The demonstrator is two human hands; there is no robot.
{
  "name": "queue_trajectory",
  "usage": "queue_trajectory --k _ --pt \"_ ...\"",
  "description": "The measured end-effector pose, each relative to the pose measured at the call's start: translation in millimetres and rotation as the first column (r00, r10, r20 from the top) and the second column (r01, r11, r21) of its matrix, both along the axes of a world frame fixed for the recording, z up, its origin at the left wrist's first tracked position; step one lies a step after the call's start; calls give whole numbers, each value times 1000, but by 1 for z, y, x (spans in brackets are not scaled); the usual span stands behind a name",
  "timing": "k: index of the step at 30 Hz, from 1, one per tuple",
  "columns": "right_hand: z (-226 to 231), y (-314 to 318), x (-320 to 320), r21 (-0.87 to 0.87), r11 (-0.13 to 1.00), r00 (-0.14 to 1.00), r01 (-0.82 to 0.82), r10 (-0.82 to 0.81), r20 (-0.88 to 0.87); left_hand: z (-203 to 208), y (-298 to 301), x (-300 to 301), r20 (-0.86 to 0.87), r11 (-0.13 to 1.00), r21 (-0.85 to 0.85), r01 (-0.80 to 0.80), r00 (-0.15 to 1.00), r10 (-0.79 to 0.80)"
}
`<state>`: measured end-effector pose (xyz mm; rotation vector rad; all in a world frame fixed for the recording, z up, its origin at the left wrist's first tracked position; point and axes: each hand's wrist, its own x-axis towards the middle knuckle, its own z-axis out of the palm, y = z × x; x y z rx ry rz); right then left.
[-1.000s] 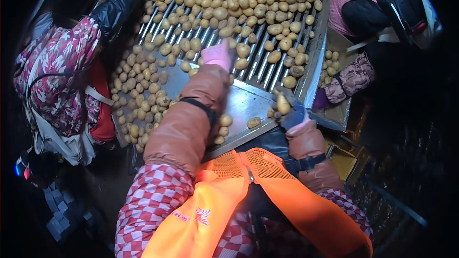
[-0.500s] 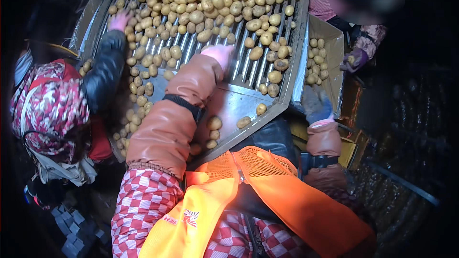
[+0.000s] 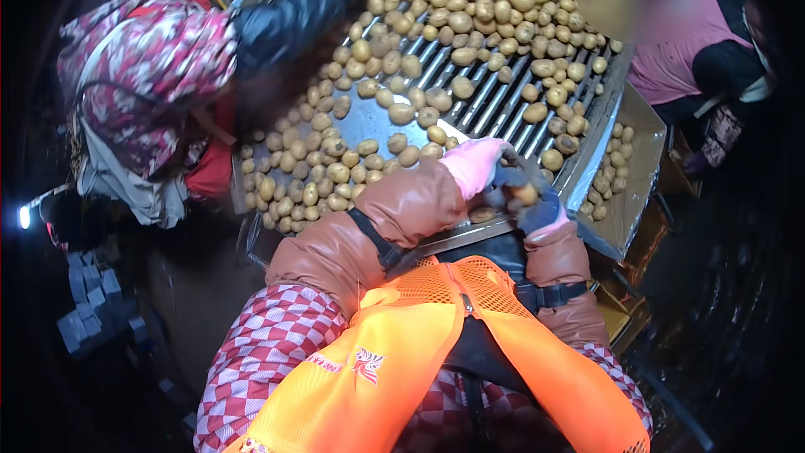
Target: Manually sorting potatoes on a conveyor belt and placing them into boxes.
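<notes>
My left hand, in a pink glove with dark grey fingers, curls over the near edge of the sorting table. Right beside it is my right hand, in a blue-grey glove with a pink cuff. Its fingers are closed round a yellowish potato. The two hands nearly meet, and motion blurs their fingertips. What the left fingers hold, if anything, is hidden. Under the hands, another potato lies by the table's near rim. Many loose potatoes are gathered to the left of my left forearm.
Metal rollers carry a thick heap of potatoes at the far side. A cardboard box with potatoes stands against the right edge. One co-worker reaches over the table from the left; another person is at the right.
My left hand has come back from the rollers toward my right hand. The right hand has moved from beside the box to the table's near edge. The view has shifted left.
</notes>
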<state>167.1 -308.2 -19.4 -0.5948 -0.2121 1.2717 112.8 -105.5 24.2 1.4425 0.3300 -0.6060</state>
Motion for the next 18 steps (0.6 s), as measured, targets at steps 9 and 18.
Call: queue_trajectory --k 9,18 --pt "3 -114 48 -461 449 642 765 -493 587 -54 81 -131 252 490 828 -274 961 112" --pt "8 33 100 -649 53 305 759 852 425 -88 79 -111 389 437 820 -370 920 48"
